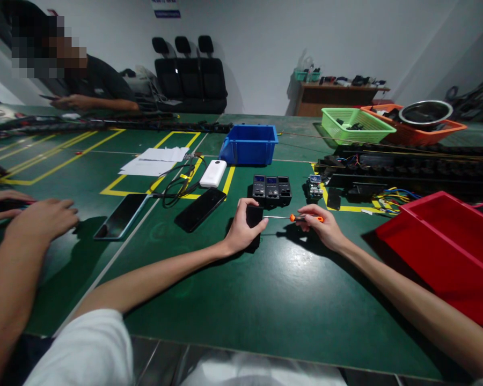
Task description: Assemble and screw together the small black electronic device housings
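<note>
My left hand [242,229] is wrapped round a small black box [254,216], holding it on the green table. A screwdriver [314,218] with an orange and black handle is pinched in my right hand [321,226]. Its thin metal shaft points left and reaches the side of the black box; whether the tip sits in a screw I cannot tell. Just beyond my hands stand several black modules [271,187] in a row with small screens. A small bare circuit assembly [314,186] lies to their right.
A blue bin [250,145], white power bank [213,173], black phone [200,209] and light-blue-edged phone [121,217] lie ahead and left. At right are a red bin [446,252], black rails [402,169] and a green basket [356,124]. A co-worker's hands [44,220] work at far left; another person [100,80] sits behind.
</note>
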`<control>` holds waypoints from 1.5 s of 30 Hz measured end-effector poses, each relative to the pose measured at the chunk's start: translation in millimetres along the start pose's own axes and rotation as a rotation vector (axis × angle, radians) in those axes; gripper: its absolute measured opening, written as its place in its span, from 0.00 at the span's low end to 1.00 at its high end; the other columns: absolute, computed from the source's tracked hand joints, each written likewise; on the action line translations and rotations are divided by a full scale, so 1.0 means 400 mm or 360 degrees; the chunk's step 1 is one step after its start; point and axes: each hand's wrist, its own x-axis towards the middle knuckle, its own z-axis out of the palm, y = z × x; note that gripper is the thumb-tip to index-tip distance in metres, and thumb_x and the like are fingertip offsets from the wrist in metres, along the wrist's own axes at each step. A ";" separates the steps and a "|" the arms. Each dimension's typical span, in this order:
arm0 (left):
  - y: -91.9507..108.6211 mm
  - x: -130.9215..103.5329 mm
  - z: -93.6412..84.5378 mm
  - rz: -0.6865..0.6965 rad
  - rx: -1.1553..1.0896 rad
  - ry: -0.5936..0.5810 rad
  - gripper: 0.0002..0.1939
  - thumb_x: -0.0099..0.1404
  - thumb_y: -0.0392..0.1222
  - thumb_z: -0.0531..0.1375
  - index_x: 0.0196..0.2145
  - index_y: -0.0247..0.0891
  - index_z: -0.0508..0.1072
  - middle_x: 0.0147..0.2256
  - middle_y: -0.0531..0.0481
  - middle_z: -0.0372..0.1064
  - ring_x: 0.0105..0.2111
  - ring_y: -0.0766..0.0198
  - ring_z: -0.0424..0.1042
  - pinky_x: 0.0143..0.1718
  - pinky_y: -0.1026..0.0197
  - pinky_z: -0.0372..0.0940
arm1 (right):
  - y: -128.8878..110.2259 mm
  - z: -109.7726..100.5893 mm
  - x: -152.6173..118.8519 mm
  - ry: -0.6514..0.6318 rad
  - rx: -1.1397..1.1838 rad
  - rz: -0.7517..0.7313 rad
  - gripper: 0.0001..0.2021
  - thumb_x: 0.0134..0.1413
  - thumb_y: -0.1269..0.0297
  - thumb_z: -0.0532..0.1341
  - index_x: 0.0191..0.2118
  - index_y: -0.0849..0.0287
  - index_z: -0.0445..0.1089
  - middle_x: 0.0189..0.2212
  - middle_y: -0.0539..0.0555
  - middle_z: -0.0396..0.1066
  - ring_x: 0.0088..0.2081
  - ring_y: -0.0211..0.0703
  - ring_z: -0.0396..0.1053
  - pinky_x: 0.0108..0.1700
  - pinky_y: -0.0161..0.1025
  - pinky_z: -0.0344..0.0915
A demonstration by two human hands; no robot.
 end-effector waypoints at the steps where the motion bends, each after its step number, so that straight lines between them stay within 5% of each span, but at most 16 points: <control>1: 0.002 0.001 -0.002 0.0004 0.0027 0.0001 0.18 0.61 0.43 0.62 0.47 0.41 0.62 0.44 0.48 0.61 0.45 0.61 0.65 0.51 0.55 0.62 | -0.001 0.002 -0.002 -0.0028 -0.0039 0.0017 0.14 0.56 0.54 0.64 0.43 0.57 0.71 0.25 0.50 0.72 0.24 0.37 0.66 0.26 0.34 0.61; 4: 0.007 0.003 -0.007 0.0037 0.0090 -0.0005 0.16 0.62 0.42 0.62 0.47 0.42 0.65 0.44 0.48 0.60 0.46 0.61 0.64 0.52 0.55 0.62 | -0.006 0.007 -0.007 -0.0076 -0.0160 0.0051 0.14 0.58 0.52 0.61 0.39 0.59 0.71 0.16 0.45 0.62 0.18 0.33 0.58 0.20 0.32 0.53; 9: 0.015 0.004 -0.010 0.0101 0.0135 -0.0058 0.15 0.63 0.41 0.61 0.48 0.43 0.69 0.44 0.48 0.60 0.48 0.59 0.64 0.54 0.53 0.62 | -0.005 0.006 -0.007 0.0002 -0.0283 -0.0019 0.13 0.57 0.53 0.63 0.37 0.60 0.71 0.17 0.44 0.58 0.18 0.32 0.54 0.21 0.32 0.49; 20: 0.007 0.007 -0.006 0.0137 0.0160 -0.0040 0.14 0.63 0.40 0.61 0.47 0.42 0.69 0.44 0.48 0.62 0.48 0.59 0.64 0.53 0.53 0.63 | 0.001 -0.003 -0.006 0.0111 -0.0599 -0.0324 0.13 0.51 0.56 0.67 0.38 0.58 0.73 0.34 0.53 0.73 0.32 0.40 0.69 0.35 0.37 0.65; 25: 0.008 0.007 -0.006 0.0137 0.0134 -0.0043 0.15 0.63 0.40 0.61 0.48 0.42 0.69 0.44 0.47 0.61 0.48 0.59 0.64 0.54 0.53 0.62 | 0.006 0.003 -0.004 0.0164 -0.0589 -0.0466 0.10 0.49 0.58 0.69 0.35 0.56 0.72 0.32 0.52 0.71 0.34 0.42 0.70 0.38 0.39 0.66; 30: 0.009 0.007 -0.005 0.0158 0.0125 -0.0055 0.15 0.62 0.40 0.61 0.47 0.42 0.69 0.44 0.47 0.62 0.49 0.58 0.64 0.54 0.52 0.62 | -0.002 0.000 0.001 0.0160 -0.0477 -0.0358 0.12 0.47 0.57 0.70 0.35 0.56 0.74 0.34 0.53 0.72 0.36 0.43 0.70 0.40 0.41 0.67; 38: 0.013 0.006 -0.005 0.0198 0.0121 -0.0075 0.15 0.62 0.39 0.61 0.48 0.42 0.68 0.45 0.46 0.62 0.50 0.58 0.64 0.55 0.52 0.62 | -0.003 -0.003 0.000 0.0078 -0.0050 -0.0051 0.18 0.50 0.56 0.68 0.46 0.55 0.71 0.33 0.50 0.71 0.27 0.36 0.65 0.29 0.35 0.64; 45: 0.010 0.006 -0.006 0.0210 0.0120 -0.0071 0.15 0.63 0.39 0.61 0.48 0.42 0.68 0.46 0.46 0.62 0.51 0.58 0.64 0.56 0.51 0.61 | -0.006 0.006 -0.002 0.0062 -0.0229 -0.0033 0.14 0.57 0.52 0.62 0.40 0.58 0.71 0.21 0.46 0.62 0.21 0.33 0.57 0.22 0.32 0.54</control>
